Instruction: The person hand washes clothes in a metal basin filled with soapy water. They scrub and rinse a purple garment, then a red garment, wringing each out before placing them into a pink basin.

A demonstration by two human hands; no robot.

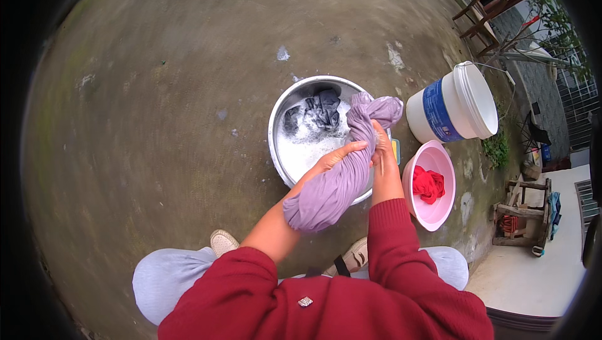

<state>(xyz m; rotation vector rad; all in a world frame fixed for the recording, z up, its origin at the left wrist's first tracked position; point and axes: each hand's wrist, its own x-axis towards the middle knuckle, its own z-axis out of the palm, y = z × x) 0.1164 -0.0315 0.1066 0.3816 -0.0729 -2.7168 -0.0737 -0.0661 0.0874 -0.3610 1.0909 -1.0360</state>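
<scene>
A twisted lilac cloth is gripped by both hands above a round metal basin. My left hand closes on its middle from the left, thumb across the top. From the other side my right hand holds it a little higher up, partly hidden behind the fabric. One end of the cloth folds over beyond my right hand; the other lies over my left forearm. Inside the basin, dark wet cloth sits in white suds.
A pink plastic basin with red cloth in it stands to the right. Behind it a white bucket with a blue label leans at an angle in view. Wooden chairs and a wooden frame are farther right on the concrete ground.
</scene>
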